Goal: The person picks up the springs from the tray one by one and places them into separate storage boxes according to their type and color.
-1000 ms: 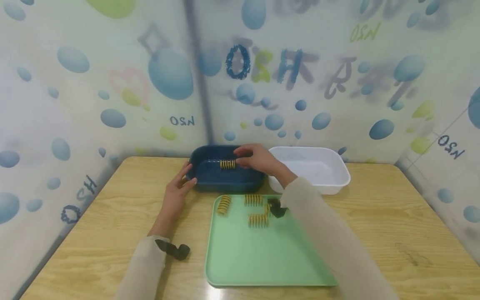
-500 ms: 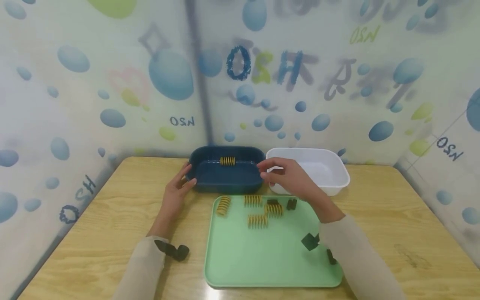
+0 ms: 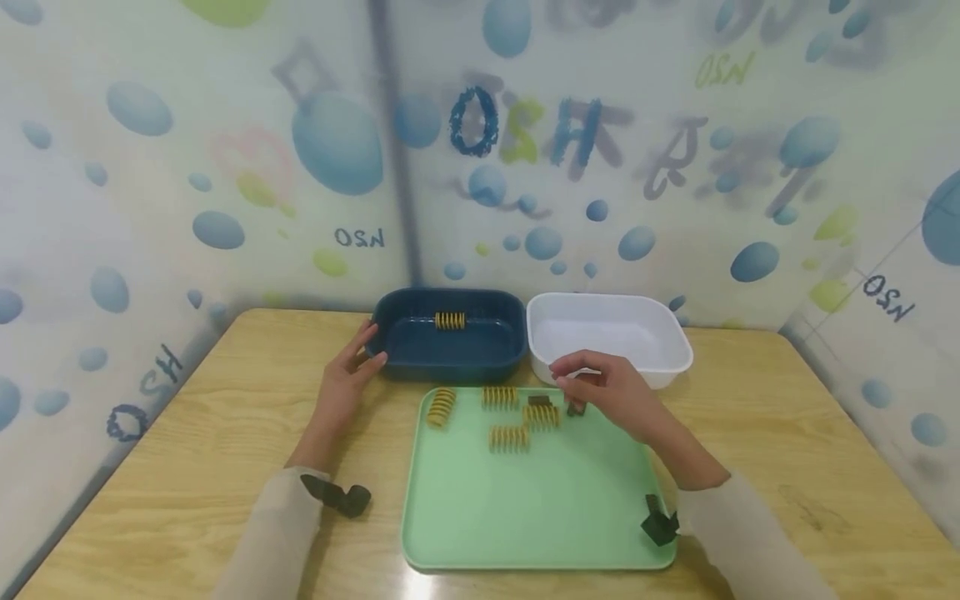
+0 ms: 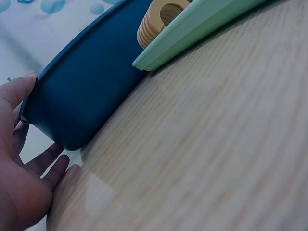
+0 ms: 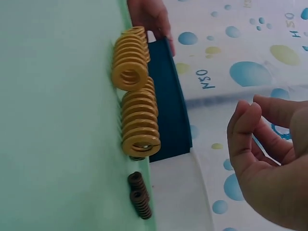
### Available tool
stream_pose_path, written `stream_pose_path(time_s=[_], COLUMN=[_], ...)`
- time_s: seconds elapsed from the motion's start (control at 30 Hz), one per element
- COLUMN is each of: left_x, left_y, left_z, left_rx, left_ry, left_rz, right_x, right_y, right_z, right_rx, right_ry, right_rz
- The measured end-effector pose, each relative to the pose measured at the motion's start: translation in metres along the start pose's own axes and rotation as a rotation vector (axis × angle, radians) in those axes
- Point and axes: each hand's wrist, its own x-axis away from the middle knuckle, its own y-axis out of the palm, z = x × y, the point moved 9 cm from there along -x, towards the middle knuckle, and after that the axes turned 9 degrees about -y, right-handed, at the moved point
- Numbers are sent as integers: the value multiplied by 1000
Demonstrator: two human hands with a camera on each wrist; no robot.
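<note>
The left hand [image 3: 343, 388] is spread against the blue bin [image 3: 442, 348] at 9 o'clock on its rim; a lone yellow spring [image 3: 450, 321] lies inside at 12. The right hand [image 3: 621, 397], fingers loosely bent around nothing, hovers over the green tray [image 3: 525, 517] near 1 o'clock. Four yellow springs [image 3: 509, 438] lie on the tray between 10 and 12, dark springs [image 3: 539, 401] near 12 and 1

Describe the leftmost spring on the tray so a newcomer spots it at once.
Find the green tray, nearer than the blue bin. In the tray's far left corner lies a yellow spring. Unlike the three other yellow springs on the tray, set crosswise, it points near to far and lies apart from them.
</note>
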Motion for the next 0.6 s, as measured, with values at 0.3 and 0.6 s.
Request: stream_pose_path(time_s=[0.3,0.6], left_x=[14,16], left_y=[7,7], left_z=[22,30], left_rx=[21,23], left_ry=[-20,1], left_rz=[-30,-27], right_x=[7,9], right_y=[13,24], right_z=[14,30], right_rx=[-41,13], right_ry=[1,6], right_rz=[-87,-146])
